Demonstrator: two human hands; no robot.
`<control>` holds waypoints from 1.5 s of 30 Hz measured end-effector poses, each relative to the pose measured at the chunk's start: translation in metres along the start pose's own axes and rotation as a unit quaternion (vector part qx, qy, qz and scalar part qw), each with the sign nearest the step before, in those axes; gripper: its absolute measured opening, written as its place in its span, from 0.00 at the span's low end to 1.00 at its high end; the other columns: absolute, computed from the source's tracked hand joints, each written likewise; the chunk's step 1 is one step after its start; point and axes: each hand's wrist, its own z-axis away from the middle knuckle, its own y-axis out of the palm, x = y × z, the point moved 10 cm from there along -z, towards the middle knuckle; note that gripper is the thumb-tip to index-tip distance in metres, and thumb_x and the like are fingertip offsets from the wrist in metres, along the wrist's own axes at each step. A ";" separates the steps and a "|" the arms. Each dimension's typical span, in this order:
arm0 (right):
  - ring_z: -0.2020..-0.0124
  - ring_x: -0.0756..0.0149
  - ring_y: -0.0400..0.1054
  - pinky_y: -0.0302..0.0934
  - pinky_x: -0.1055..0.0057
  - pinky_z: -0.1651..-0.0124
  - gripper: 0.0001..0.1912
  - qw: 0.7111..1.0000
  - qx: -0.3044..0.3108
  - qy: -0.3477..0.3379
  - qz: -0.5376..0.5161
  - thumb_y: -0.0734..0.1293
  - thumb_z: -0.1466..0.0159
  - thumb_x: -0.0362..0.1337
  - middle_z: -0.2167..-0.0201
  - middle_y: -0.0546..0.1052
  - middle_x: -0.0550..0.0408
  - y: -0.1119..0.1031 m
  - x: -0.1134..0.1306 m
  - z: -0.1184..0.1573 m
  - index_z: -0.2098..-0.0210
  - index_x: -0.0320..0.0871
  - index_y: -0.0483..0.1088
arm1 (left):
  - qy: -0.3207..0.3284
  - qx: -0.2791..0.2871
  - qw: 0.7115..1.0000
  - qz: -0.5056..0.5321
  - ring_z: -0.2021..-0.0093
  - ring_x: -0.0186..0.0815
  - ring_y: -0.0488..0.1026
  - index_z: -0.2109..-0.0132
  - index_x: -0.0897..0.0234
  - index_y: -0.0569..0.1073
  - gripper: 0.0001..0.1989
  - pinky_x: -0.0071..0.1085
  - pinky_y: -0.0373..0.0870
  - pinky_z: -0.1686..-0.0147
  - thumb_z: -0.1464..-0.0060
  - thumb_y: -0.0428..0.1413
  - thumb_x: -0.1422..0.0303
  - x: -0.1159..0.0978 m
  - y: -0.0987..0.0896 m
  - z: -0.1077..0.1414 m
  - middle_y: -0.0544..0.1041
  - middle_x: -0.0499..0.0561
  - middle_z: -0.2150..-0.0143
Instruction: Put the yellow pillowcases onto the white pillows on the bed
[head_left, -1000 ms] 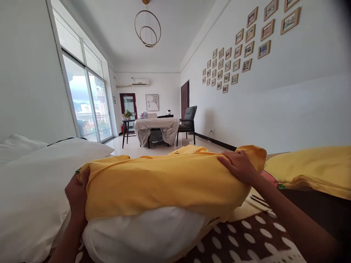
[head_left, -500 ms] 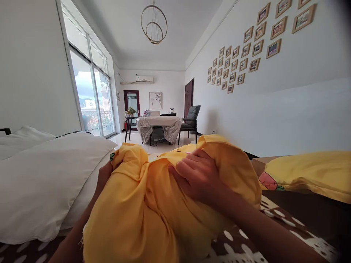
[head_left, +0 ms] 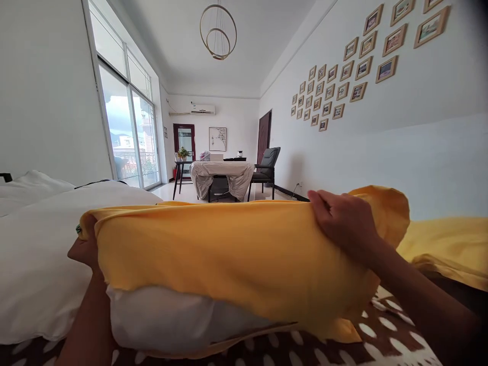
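Note:
A yellow pillowcase (head_left: pixel 213 244) stretches wide between my two hands, its upper edge pulled almost straight. My left hand (head_left: pixel 84 246) grips it at the left end, fingers partly under the fabric. At the right, my right hand (head_left: pixel 345 216) is closed over the top edge, with loose cloth bunched beyond it. A white pillow (head_left: pixel 171 315) shows below the pillowcase's raised lower edge, and yellow fabric also lies beneath it. The rest of that pillow is hidden under the cloth.
White pillows (head_left: pixel 34 274) are piled at the left. More yellow fabric (head_left: pixel 450 239) lies at the right. Underneath is a brown cover with white spots (head_left: pixel 389 325). Farther off stand a covered table (head_left: pixel 202 173) and a black chair (head_left: pixel 269 165).
My hands have moved apart, left hand leftward and right hand rightward. The gathered pillowcase is now spread out, and the white pillow under it has come into view.

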 end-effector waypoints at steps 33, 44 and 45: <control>0.58 0.53 0.67 0.58 0.62 0.60 0.26 0.977 0.138 -0.165 0.004 0.58 0.38 0.33 0.55 0.72 0.36 0.134 0.123 0.063 0.41 0.30 0.57 | 0.613 0.230 0.750 -0.094 0.73 0.36 0.60 0.72 0.64 0.66 0.09 0.32 0.57 0.70 0.43 0.50 0.76 -0.077 0.145 0.238 0.65 0.49 0.77; 0.64 0.59 0.65 0.54 0.68 0.69 0.14 0.971 0.110 -0.201 0.075 0.57 0.38 0.25 0.65 0.74 0.47 0.160 0.091 0.065 0.57 0.38 0.70 | 0.688 0.365 0.580 -0.240 0.72 0.35 0.63 0.64 0.65 0.67 0.05 0.32 0.57 0.72 0.44 0.49 0.77 -0.043 0.131 0.255 0.67 0.49 0.72; 0.64 0.59 0.65 0.54 0.68 0.69 0.14 0.973 0.105 -0.185 0.088 0.57 0.38 0.24 0.65 0.74 0.48 0.155 0.079 0.065 0.58 0.38 0.70 | 0.684 0.353 0.586 -0.254 0.71 0.36 0.64 0.61 0.65 0.68 0.06 0.31 0.59 0.71 0.44 0.48 0.78 -0.046 0.132 0.247 0.67 0.50 0.71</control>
